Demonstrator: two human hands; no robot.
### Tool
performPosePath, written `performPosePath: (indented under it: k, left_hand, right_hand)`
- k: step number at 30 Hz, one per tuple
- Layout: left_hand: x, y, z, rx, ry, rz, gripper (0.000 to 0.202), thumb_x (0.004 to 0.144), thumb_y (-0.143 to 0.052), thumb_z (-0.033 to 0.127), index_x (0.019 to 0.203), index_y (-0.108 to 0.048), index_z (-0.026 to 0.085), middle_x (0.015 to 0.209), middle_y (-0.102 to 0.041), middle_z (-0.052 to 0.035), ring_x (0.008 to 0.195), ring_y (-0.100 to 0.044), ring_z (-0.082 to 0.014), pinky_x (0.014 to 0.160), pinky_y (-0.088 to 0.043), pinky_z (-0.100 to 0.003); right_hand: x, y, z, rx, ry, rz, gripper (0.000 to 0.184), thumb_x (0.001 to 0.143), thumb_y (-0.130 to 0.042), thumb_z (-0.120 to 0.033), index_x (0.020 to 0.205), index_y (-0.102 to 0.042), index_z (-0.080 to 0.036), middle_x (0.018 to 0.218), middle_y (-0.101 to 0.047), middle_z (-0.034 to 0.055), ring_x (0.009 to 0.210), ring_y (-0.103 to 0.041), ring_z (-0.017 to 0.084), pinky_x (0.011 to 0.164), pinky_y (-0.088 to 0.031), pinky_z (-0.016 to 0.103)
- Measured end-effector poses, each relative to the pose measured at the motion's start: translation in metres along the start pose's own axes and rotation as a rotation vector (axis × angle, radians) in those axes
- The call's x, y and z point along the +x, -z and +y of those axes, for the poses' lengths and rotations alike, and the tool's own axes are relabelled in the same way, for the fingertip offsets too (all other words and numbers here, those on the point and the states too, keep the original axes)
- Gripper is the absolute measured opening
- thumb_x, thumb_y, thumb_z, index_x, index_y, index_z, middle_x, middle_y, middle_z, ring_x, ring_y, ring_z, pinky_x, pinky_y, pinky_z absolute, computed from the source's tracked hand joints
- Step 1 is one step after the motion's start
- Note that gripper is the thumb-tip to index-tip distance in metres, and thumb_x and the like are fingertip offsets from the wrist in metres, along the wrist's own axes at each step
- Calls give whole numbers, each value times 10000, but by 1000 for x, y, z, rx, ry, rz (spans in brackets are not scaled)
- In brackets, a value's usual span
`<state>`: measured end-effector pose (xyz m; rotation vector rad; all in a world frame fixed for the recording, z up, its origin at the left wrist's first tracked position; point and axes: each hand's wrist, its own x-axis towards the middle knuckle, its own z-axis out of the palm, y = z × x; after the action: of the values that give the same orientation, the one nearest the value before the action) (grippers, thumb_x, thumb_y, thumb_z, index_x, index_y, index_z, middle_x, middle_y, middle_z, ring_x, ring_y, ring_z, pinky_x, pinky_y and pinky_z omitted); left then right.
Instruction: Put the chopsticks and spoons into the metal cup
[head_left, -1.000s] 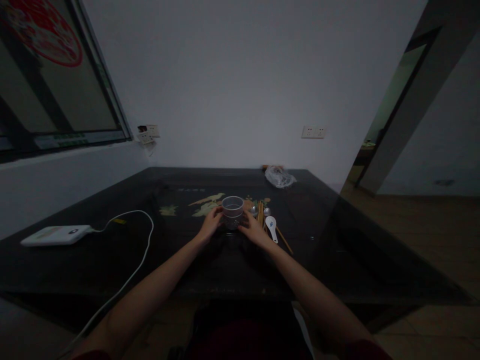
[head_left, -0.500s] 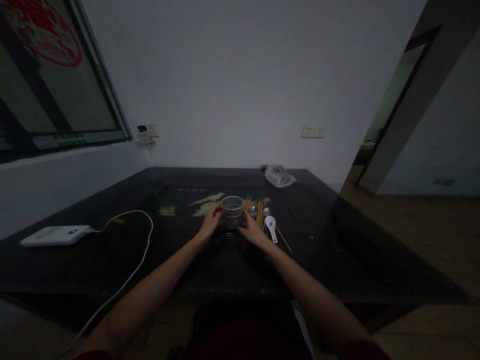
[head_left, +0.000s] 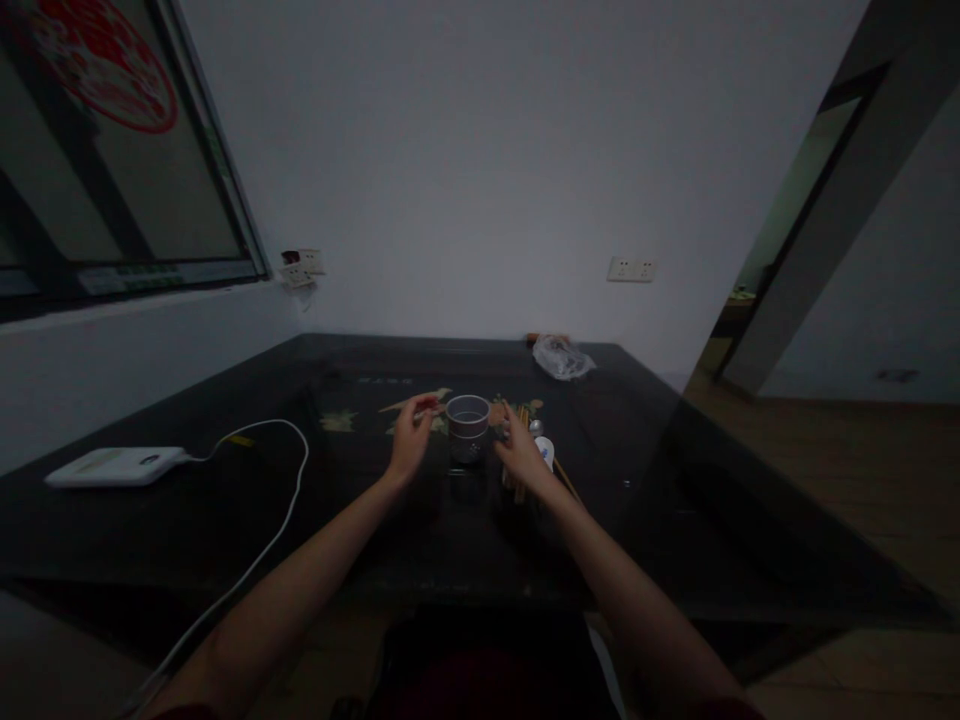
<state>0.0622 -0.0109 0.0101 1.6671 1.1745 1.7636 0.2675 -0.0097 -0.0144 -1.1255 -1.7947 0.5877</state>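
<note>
A round grey container point(head_left: 468, 430) with a pale rim stands upright on the dark table, between my two hands. My left hand point(head_left: 412, 437) is raised just left of it, apart from its wall, fingers bent and spread with nothing in them. To its right, my right hand point(head_left: 520, 450) is also off the container, fingers apart and empty. Beneath and beside that hand lie several wooden chopsticks point(head_left: 520, 492), metal spoons point(head_left: 535, 428) and a white spoon with a blue mark point(head_left: 546, 451). My right hand hides part of these utensils.
A crumpled clear plastic bag point(head_left: 561, 358) lies near the wall at the back right of the table point(head_left: 360, 545). On the left is a white device point(head_left: 116, 466), its white cable point(head_left: 296, 490) curving down over the front edge. A wall socket point(head_left: 631, 269) sits above the table.
Both hands have let go of the container and drawn apart, the left to the left, the right to the right over the utensils. The container stays standing in place.
</note>
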Motion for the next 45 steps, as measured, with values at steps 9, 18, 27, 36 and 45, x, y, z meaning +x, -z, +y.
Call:
performPosePath:
  k: [9,18,27,36,45]
  left_hand:
    - [-19,9,17,389,-543,-353,211,859,-443,225,966,-616,167,891,-677,-64,803,-632,-163,738,-490,-287]
    - [-34,-4,22,533,-576,-781,206,878,-428,236,817,-613,168,636,-619,-4,575,-570,-102,556,-378,-199]
    - [-36,-11,23,590,-489,-939,277,885,-425,282,680,-573,170,556,-533,16,502,-480,-85,518,-307,-193]
    - [-36,-12,20,507,-494,-932,301,891,-415,290,654,-557,171,546,-520,19,502,-487,-84,519,-313,-190]
    - [-45,-24,26,471,-526,-1005,225,885,-424,247,746,-585,174,644,-594,-3,583,-539,-96,563,-355,-189]
  right_hand:
    - [-3,81,-25,36,48,112,289,797,-513,-336,1025,-568,-168,933,-648,76,854,-613,178,723,-471,277]
    - [-13,113,57,-316,-193,150,330,799,-361,-362,530,-448,-192,486,-462,-16,485,-440,119,503,-282,235]
    - [-16,99,67,-400,-234,47,270,764,-385,-287,524,-445,-179,490,-421,-33,492,-403,99,492,-231,223]
    - [-14,98,70,-475,-227,-35,279,794,-419,-254,564,-549,-164,555,-546,6,527,-461,118,508,-262,221]
    - [-8,101,67,-531,-214,-14,249,821,-443,-273,650,-591,-168,628,-592,23,587,-504,133,526,-285,220]
